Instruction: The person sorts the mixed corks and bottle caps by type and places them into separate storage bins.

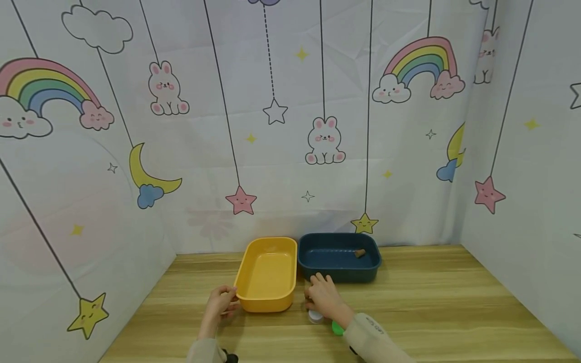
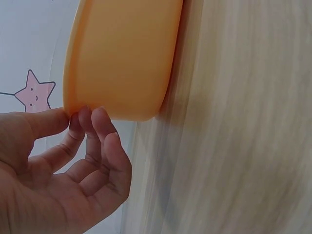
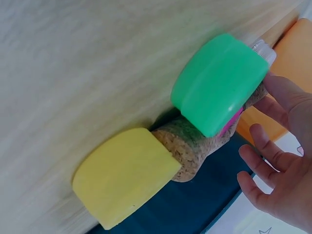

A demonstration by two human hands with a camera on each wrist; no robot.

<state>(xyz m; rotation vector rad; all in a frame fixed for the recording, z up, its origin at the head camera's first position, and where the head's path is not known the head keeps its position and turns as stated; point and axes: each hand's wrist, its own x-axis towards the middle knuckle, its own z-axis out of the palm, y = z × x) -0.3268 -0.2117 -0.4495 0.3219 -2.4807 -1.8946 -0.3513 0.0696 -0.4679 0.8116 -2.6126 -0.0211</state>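
Observation:
At the near left corner of a yellow plastic box [image 1: 266, 305], my left hand [image 1: 221, 302] pinches the rim between thumb and index finger; the left wrist view shows the other fingers curled below the rim. My right hand [image 1: 324, 296] is low over the table in front of the dark blue box [image 1: 338, 275]. In the right wrist view its thumb and index finger [image 3: 270, 111] are on either side of a small cork [image 3: 256, 95], its other fingers spread. Next to it are a green cap [image 3: 222, 83], a clear whitish cap [image 3: 264, 51], a thicker cork [image 3: 183, 151] and a yellow cap [image 3: 126, 175].
Another brown cork [image 1: 359, 253] lies inside the blue box. Both boxes stand side by side on a wood-grain table [image 1: 436, 302], near the back wall sheet [image 1: 281, 176] printed with rabbits and stars. A pink thing [image 3: 231, 122] shows partly behind the green cap.

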